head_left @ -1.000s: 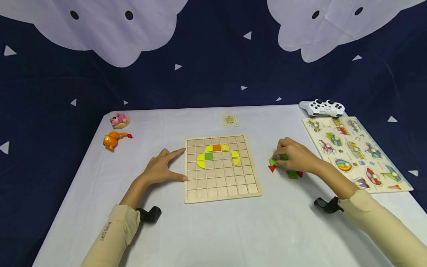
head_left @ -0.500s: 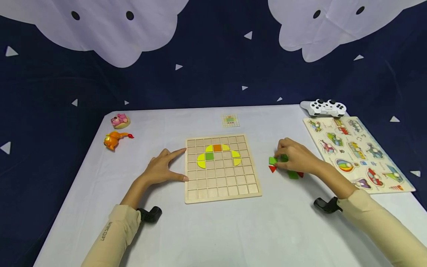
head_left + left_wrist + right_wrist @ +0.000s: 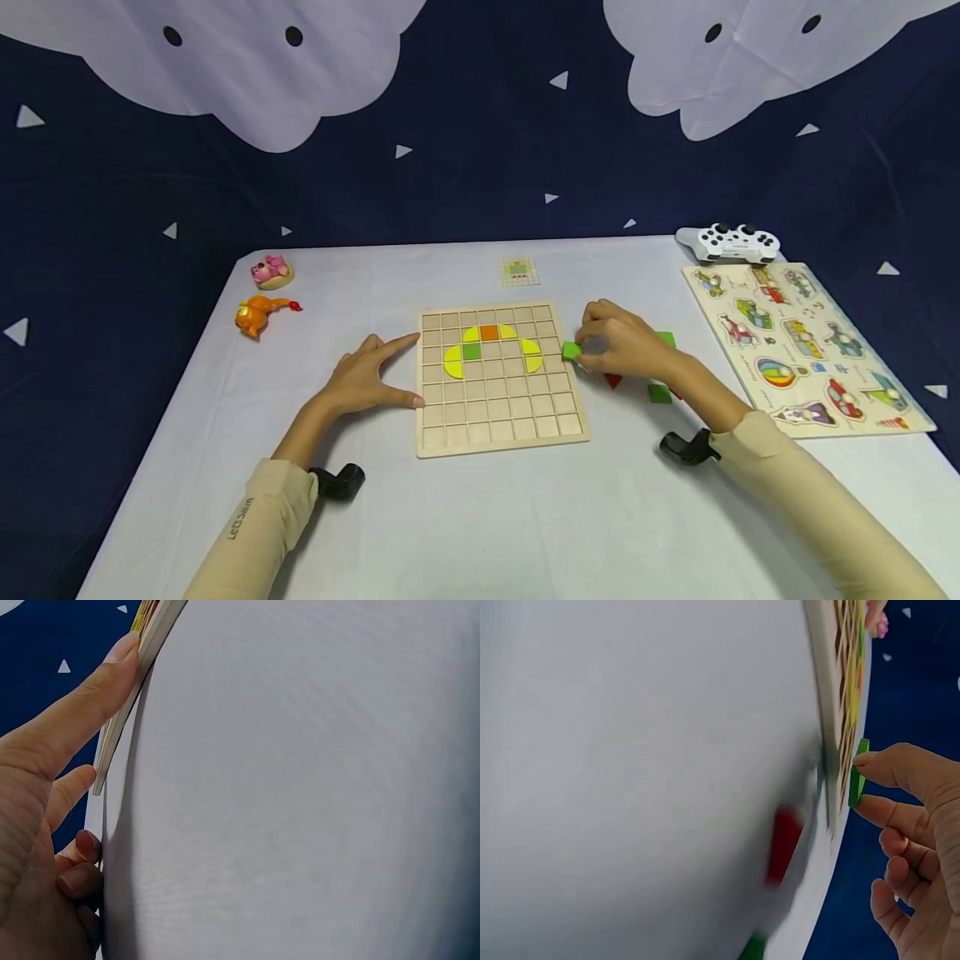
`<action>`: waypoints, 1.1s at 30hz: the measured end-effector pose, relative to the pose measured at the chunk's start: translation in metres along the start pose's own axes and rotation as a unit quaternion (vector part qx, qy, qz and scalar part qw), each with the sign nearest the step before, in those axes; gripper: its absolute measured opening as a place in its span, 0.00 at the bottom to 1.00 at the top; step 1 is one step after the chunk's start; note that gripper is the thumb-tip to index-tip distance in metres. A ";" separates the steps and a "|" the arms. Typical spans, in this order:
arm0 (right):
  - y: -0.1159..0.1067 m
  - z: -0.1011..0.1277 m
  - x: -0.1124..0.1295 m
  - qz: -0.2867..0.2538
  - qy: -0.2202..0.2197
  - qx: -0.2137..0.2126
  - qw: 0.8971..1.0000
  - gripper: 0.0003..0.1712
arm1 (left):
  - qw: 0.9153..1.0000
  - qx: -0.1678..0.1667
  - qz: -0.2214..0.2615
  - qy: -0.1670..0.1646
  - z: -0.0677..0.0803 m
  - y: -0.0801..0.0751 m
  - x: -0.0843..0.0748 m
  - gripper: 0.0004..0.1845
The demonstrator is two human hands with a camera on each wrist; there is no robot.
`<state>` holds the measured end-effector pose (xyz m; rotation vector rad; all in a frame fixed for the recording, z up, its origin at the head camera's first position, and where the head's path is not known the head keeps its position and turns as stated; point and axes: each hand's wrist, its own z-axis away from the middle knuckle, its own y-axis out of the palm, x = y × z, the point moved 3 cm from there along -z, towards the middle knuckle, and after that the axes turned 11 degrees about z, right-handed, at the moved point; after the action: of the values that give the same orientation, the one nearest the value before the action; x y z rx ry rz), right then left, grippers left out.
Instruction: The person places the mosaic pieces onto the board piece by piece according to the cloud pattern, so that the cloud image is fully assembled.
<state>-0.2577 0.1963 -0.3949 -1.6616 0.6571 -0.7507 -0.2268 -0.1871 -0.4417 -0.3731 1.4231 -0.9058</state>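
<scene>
On the white table (image 3: 525, 517), the right hand (image 3: 626, 350) pinched a green tile (image 3: 572, 351) just right of the board (image 3: 498, 379); the left hand (image 3: 367, 379), fingers straight, pressed its far edge.

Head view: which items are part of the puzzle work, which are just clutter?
In play: wooden grid board, green tile pinched by right hand, left hand steadying the board, loose tiles, pattern card.

Lying about: game controller, peg puzzle, orange toy, pink toy.

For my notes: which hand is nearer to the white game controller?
Right. The right hand pinches a green tile left of the white game controller; the left hand rests beyond the grid board.
</scene>
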 end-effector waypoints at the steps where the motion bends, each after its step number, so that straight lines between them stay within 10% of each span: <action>1: 0.001 -0.004 0.004 -0.002 -0.005 0.000 1.000 0.12 | 1.000 0.000 0.000 0.000 0.000 0.000 0.000 0.58; 33: 0.023 -0.068 0.061 0.014 -0.084 0.004 0.996 0.10 | 1.000 0.003 0.003 0.000 0.000 -0.001 -0.001 0.58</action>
<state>-0.2714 0.1032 -0.3983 -1.6836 0.5561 -0.5864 -0.2273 -0.1870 -0.4404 -0.3640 1.4207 -0.9049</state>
